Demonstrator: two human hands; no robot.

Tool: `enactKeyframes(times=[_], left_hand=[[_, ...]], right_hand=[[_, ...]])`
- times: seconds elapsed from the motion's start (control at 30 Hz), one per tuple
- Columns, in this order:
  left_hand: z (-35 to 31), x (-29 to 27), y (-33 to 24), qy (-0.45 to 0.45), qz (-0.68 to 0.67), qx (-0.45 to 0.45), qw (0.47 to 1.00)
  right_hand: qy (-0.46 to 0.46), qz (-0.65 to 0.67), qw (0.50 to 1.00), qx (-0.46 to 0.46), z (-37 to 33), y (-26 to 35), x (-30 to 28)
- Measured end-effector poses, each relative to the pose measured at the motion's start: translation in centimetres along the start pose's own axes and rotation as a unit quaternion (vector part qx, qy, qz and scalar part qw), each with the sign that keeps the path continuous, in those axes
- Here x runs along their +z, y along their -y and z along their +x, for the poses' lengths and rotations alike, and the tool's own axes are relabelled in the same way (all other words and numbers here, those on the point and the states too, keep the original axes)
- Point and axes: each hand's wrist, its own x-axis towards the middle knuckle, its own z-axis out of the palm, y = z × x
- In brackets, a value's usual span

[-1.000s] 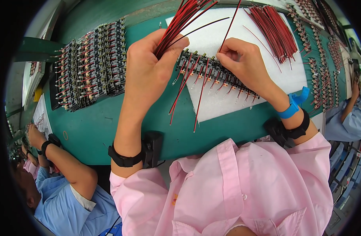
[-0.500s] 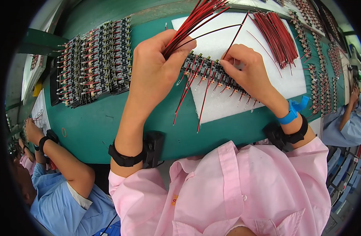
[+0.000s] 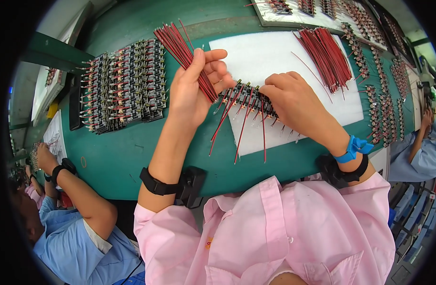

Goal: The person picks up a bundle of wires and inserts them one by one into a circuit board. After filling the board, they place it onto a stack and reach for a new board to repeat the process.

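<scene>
wire bundle (image 3: 180,50), red-and-black strands, slants from upper left to lower right, gripped loosely in the left hand (image 3: 189,95), thumb across it! spiky board row (image 3: 244,97) angles down rightward over the white sheet (image 3: 261,52), partly covered by the right hand (image 3: 294,104); fingers curled, tips hidden, grip impossible to tell.

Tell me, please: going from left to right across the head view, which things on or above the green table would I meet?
Stacked black circuit boards → left hand → right hand → pile of red-and-black wires → rows of small round parts.
</scene>
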Motion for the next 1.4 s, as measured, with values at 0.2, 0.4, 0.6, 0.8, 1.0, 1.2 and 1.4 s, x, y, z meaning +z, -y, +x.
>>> enactKeyframes(times=[0.2, 0.4, 0.6, 0.8, 1.0, 1.2, 1.4], left_hand=[[0.1, 2.2, 0.3, -0.043, -0.01, 0.015, 0.999], [0.5, 3.2, 0.2, -0.014, 0.005, 0.043, 0.999], [0.3, 3.1, 0.1, 0.003, 0.016, 0.054, 0.998], [-0.1, 2.3, -0.9, -0.113, 0.118, 0.055, 0.985], [-0.7, 2.6, -0.7, -0.109, 0.331, 0.047, 0.936], [-0.5, 2.3, -0.5, -0.079, 0.353, 0.08, 0.929], [-0.6, 1.9, -0.5, -0.064, 0.4, 0.118, 0.907]], right_hand=[[0.068, 0.031, 0.997, -0.005, 2.4, 0.1, -2.3], [0.005, 0.304, 0.946, 0.114, 6.3, 1.2, -1.3], [0.008, 0.36, 0.927, 0.106, 6.6, 1.3, -1.4], [0.027, 0.574, 0.783, 0.236, 5.9, 0.2, -1.9], [-0.05, 0.57, 0.789, 0.224, 5.7, 0.0, -1.2], [-0.082, 0.547, 0.805, 0.213, 5.7, 0.1, -0.6], [-0.036, 0.471, 0.862, 0.184, 5.5, -0.5, -0.7]])
